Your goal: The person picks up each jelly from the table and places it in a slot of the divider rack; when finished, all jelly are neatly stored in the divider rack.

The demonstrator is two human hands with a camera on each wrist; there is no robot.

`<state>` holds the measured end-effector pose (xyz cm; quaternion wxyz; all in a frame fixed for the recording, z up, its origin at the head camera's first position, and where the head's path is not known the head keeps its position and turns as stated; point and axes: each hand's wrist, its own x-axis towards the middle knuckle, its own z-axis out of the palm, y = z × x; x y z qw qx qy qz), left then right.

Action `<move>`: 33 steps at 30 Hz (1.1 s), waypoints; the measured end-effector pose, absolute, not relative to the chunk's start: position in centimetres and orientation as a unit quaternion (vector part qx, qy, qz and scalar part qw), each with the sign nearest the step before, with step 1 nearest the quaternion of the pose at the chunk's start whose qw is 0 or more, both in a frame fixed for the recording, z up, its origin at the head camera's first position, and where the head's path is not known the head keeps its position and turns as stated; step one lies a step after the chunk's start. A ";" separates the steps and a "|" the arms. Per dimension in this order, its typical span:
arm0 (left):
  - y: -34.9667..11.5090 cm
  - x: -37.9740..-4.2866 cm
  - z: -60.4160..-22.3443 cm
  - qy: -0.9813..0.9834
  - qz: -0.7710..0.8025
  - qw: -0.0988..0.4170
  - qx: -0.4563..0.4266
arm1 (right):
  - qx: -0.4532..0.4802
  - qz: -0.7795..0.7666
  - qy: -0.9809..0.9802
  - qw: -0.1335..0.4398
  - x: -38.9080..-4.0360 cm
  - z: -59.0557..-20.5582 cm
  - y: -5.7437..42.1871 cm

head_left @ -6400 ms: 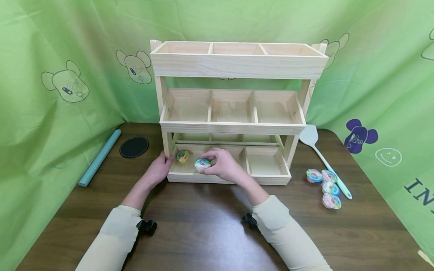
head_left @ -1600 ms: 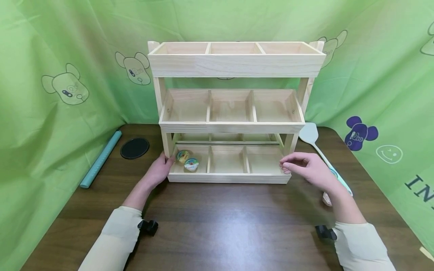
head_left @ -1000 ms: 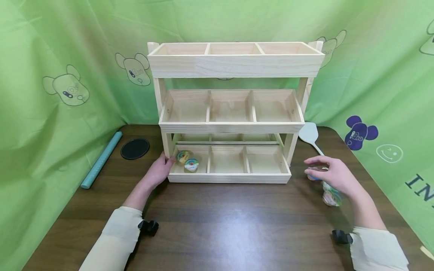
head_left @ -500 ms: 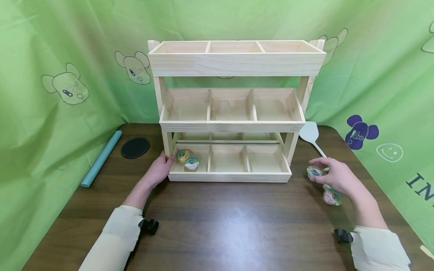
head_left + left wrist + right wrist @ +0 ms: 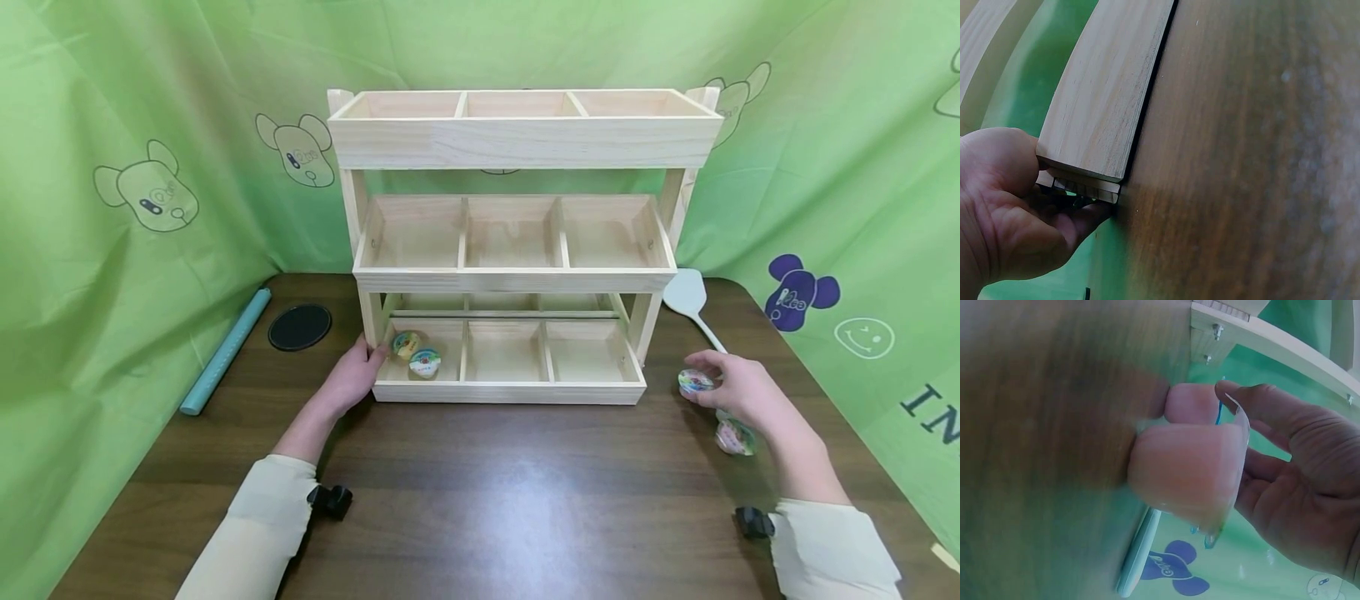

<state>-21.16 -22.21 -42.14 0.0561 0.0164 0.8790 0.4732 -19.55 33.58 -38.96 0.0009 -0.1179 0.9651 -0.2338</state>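
Observation:
My right hand pinches a small jelly cup with a colourful printed lid, at the right of the table. Another jelly cup sits below that hand, and others are partly hidden under it. In the right wrist view, the pinched cup shows pinkish at the fingertips, behind a larger-looking near cup. My left hand grips the left end of the wooden rack's bottom tray, thumb in front. Two jelly cups, one yellowish and one white-sided, lie in that tray's left compartment.
The three-tier wooden rack stands mid-table, each tier split into three compartments. A pale spatula lies right of it, partly behind my hand. To the left are a black disc and a light-blue rod. Green cloth hangs behind.
My right hand moved from the left compartment, where it left the white-sided cup, to the cups on the right and now pinches one. My left hand stays at the rack.

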 end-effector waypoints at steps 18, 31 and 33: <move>-22.2 -21.2 -42.2 0.882 0.469 0.052 0.016 | -0.128 -0.224 0.966 0.031 -19.9 -39.2 32.3; -22.3 -21.3 -42.3 0.879 0.473 0.053 0.018 | -0.116 -0.238 0.964 0.005 -19.3 -38.3 32.5; -22.3 -21.3 -42.3 0.880 0.472 0.054 0.017 | -0.115 -0.241 0.964 -0.004 -19.2 -38.0 32.4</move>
